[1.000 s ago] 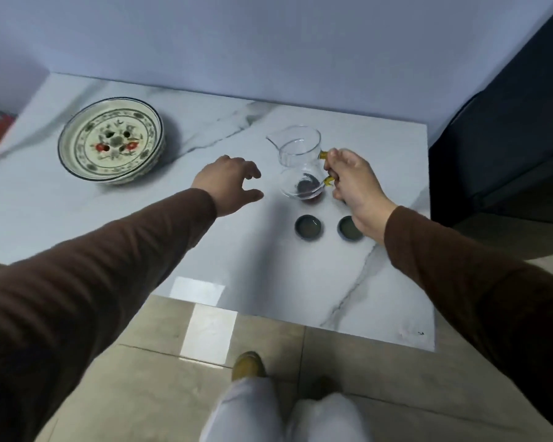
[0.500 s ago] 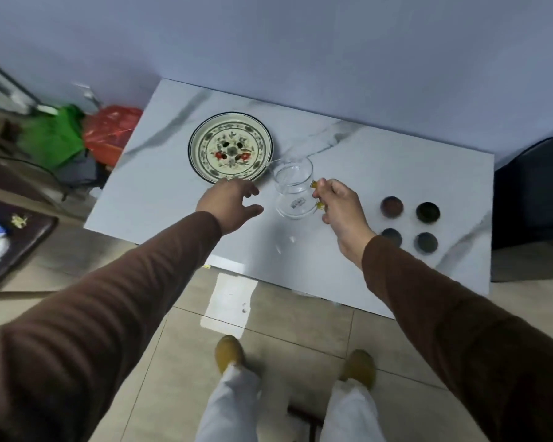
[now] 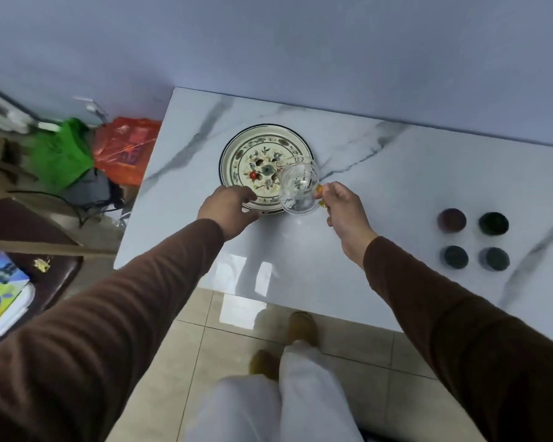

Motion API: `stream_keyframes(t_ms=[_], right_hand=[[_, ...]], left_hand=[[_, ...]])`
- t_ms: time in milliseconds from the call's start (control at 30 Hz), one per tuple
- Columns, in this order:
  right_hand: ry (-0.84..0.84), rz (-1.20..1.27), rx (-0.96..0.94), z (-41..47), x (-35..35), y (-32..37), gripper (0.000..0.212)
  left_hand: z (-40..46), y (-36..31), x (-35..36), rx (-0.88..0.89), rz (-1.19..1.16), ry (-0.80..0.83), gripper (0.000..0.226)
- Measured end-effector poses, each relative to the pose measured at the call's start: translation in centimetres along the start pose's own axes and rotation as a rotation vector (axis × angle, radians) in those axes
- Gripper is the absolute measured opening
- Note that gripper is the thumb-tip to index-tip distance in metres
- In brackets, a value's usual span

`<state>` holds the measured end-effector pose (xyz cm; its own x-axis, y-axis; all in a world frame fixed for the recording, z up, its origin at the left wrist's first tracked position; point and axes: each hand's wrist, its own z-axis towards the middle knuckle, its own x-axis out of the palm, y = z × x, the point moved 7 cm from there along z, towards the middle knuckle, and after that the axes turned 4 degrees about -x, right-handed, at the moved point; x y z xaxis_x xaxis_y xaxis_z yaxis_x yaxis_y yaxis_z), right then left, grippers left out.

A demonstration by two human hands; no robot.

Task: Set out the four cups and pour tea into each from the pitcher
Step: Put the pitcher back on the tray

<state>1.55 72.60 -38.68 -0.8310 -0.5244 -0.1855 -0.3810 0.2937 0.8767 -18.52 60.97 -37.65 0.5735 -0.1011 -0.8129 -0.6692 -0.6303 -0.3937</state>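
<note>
My right hand [image 3: 340,208] grips the amber handle of a clear glass pitcher [image 3: 297,188], which looks empty and hangs over the right rim of a flower-patterned round plate [image 3: 237,156]. My left hand [image 3: 227,207] is at the plate's near edge, fingers curled and apart, holding nothing. Four small dark cups stand in a square at the right of the white marble table [image 3: 380,282]: a purplish one [image 3: 451,220], a black one [image 3: 493,223], and two in front of them [image 3: 455,256] [image 3: 495,258]. All hold dark liquid.
The table stands against a pale wall. Green [image 3: 59,154] and orange [image 3: 126,148] bags lie on the floor to its left, with a dark stool [image 3: 29,237] and a colourful book [image 3: 0,291] nearer. My feet are at the table's front edge on tiled floor.
My right hand has carried the pitcher left, away from the cups, until it is over the plate's rim. My left hand has moved along to the plate's near edge.
</note>
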Motion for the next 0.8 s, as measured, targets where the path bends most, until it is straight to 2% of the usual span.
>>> stream_keyframes(t_ms=[167, 433, 800], right_hand=[[-0.029, -0.015, 0.038, 4.0, 3.6, -1.2, 0.030], [-0.115, -0.060, 0.072, 9.3, 9.6, -3.5, 0.028], [-0.149, -0.070, 0.072, 13.9, 11.2, -5.1, 0.033]], left_hand=[[4.0, 2.8, -0.2, 0.048, 0.025, -0.009, 0.036], [9.7, 6.7, -0.1, 0.221, 0.061, 0.034, 0.037], [13.2, 8.5, 1.8, 0.309, 0.109, 0.078, 0.040]])
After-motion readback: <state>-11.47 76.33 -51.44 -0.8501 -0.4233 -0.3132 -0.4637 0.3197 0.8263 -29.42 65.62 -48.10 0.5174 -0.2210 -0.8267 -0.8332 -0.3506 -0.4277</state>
